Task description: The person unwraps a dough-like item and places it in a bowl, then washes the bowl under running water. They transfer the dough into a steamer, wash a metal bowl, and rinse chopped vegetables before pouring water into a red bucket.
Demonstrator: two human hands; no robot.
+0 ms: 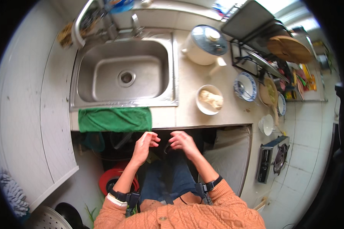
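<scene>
My left hand (pixel 144 145) hangs just in front of the counter's edge, below a folded green cloth (pixel 114 118). Its fingers curl loosely around nothing. To its right, my right hand (pixel 184 143) is also bare, with its fingers bent and a little apart. A gap separates the two hands. Beyond them is a stainless steel sink (pixel 129 74) with a round drain, and no water shows in it. On the counter right of the sink stands a white bowl (pixel 201 107) with pale, lumpy food inside.
A cream electric pot (pixel 200 55) with a glass lid stands behind the bowl. Further right are a blue-and-white bowl (pixel 248 96), a wooden-handled pan (pixel 262 93), a small white bowl (pixel 266 125) and a gas stove (pixel 272 160). The faucet (pixel 79 37) rises at the back left.
</scene>
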